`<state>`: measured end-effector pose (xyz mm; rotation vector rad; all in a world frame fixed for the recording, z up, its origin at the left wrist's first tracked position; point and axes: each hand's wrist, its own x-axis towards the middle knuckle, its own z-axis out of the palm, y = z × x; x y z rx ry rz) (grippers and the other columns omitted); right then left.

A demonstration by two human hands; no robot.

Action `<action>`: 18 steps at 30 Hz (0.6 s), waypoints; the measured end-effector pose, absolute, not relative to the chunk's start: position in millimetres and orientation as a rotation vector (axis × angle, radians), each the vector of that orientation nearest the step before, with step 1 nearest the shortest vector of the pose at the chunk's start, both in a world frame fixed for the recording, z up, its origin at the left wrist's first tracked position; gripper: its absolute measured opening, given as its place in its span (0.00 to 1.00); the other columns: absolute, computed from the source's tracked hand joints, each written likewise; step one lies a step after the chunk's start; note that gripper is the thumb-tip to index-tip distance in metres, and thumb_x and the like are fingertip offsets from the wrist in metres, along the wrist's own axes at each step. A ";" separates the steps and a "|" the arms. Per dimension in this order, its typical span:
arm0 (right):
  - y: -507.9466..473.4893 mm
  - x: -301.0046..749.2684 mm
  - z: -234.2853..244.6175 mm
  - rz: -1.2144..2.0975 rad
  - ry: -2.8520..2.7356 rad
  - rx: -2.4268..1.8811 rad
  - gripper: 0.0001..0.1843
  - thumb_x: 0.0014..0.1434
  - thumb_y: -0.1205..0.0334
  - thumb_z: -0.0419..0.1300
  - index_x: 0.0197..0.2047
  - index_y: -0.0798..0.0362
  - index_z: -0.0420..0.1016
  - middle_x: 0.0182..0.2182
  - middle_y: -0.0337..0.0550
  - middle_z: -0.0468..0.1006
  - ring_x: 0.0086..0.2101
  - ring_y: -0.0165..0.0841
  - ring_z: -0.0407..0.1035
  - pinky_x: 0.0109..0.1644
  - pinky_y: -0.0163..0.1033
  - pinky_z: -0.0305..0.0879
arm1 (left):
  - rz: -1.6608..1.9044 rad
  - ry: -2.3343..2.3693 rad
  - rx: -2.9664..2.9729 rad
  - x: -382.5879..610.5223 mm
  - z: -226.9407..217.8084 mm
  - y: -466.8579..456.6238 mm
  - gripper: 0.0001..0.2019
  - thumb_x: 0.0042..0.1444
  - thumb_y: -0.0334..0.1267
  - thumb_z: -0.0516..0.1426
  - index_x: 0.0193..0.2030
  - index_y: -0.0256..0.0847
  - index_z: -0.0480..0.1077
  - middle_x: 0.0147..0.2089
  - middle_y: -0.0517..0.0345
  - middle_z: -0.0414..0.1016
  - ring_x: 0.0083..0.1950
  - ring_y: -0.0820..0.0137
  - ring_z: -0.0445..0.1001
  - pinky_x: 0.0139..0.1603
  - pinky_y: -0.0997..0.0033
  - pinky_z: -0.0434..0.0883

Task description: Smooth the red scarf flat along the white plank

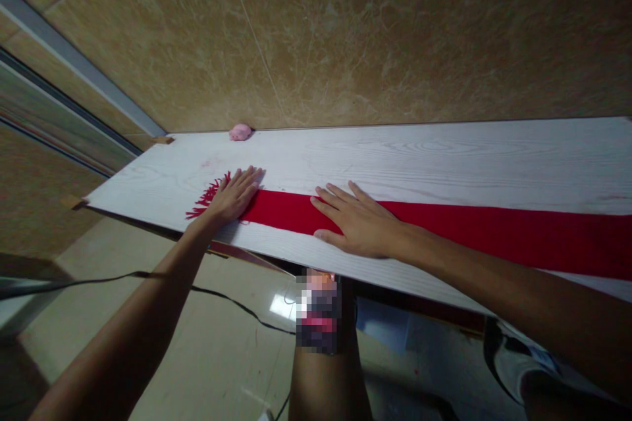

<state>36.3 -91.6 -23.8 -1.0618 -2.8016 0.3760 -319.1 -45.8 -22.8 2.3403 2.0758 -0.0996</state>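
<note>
Red scarf point(469, 223) laid long across the white surface point(444, 158)!

Head view: the left arm point(153, 302) reaches forward, left hand point(236, 194) palm-down on the scarf by its fringe point(210, 195), fingers point(249, 179) straight, nearly together. And the right arm point(469, 273) slants in from the side, right hand point(360, 222) flat on the scarf, fingers fanned apart.

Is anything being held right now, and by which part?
Nothing is gripped: the left hand and right hand lie flat on the long red fringed cloth.
</note>
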 end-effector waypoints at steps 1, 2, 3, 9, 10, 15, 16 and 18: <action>-91.9 36.1 -22.9 0.379 -2.810 -1.070 0.43 0.75 0.36 0.46 0.81 0.55 0.52 0.79 0.52 0.45 0.78 0.47 0.38 0.81 0.63 0.31 | -0.098 2.071 2.332 -318.5 -22.2 -46.2 0.33 0.76 0.51 0.33 0.84 0.48 0.48 0.85 0.56 0.43 0.86 0.51 0.41 0.82 0.38 0.45; -92.1 35.9 -22.4 0.381 -2.816 -1.076 0.44 0.75 0.36 0.46 0.82 0.56 0.52 0.79 0.52 0.45 0.78 0.47 0.38 0.81 0.63 0.31 | -0.094 2.070 2.325 -317.8 -21.7 -46.5 0.33 0.76 0.51 0.33 0.84 0.47 0.48 0.85 0.56 0.43 0.86 0.51 0.40 0.82 0.38 0.44; -92.1 35.7 -22.3 0.381 -2.817 -1.079 0.44 0.75 0.36 0.46 0.82 0.55 0.52 0.79 0.52 0.45 0.78 0.46 0.37 0.81 0.63 0.30 | -0.090 2.073 2.318 -317.0 -21.3 -46.7 0.34 0.76 0.51 0.33 0.84 0.47 0.48 0.85 0.55 0.43 0.86 0.51 0.40 0.82 0.37 0.44; -90.9 36.3 -26.2 0.357 -2.784 -1.045 0.43 0.75 0.35 0.45 0.81 0.54 0.54 0.79 0.51 0.47 0.78 0.47 0.40 0.81 0.63 0.33 | -0.130 2.126 2.263 -310.8 -19.4 -46.2 0.34 0.75 0.55 0.34 0.84 0.50 0.47 0.86 0.59 0.41 0.86 0.53 0.39 0.83 0.39 0.44; -90.9 36.6 -26.5 0.356 -2.778 -1.038 0.43 0.74 0.35 0.45 0.81 0.54 0.54 0.79 0.51 0.48 0.78 0.47 0.40 0.81 0.63 0.34 | -0.141 2.135 2.268 -310.1 -19.1 -46.2 0.34 0.75 0.55 0.35 0.84 0.51 0.47 0.86 0.59 0.41 0.86 0.53 0.39 0.83 0.39 0.44; -91.3 37.0 -25.8 0.372 -2.795 -1.056 0.44 0.75 0.35 0.45 0.81 0.55 0.52 0.79 0.51 0.47 0.78 0.47 0.39 0.81 0.63 0.32 | -0.115 2.127 2.258 -310.0 -18.2 -46.4 0.35 0.74 0.55 0.36 0.83 0.49 0.49 0.86 0.58 0.42 0.86 0.52 0.39 0.82 0.39 0.45; -91.1 37.0 -26.1 0.371 -2.793 -1.051 0.44 0.75 0.35 0.45 0.81 0.55 0.52 0.79 0.52 0.47 0.78 0.47 0.39 0.81 0.63 0.32 | -0.099 2.119 2.258 -310.4 -18.3 -46.4 0.35 0.74 0.56 0.36 0.83 0.50 0.49 0.85 0.59 0.42 0.86 0.51 0.39 0.82 0.38 0.45; -90.3 37.0 -27.6 0.365 -2.780 -1.036 0.44 0.75 0.34 0.45 0.81 0.54 0.53 0.79 0.51 0.48 0.78 0.47 0.40 0.81 0.63 0.33 | -0.076 2.107 2.268 -311.2 -18.8 -46.5 0.35 0.74 0.57 0.36 0.83 0.52 0.49 0.85 0.60 0.43 0.86 0.50 0.40 0.82 0.37 0.45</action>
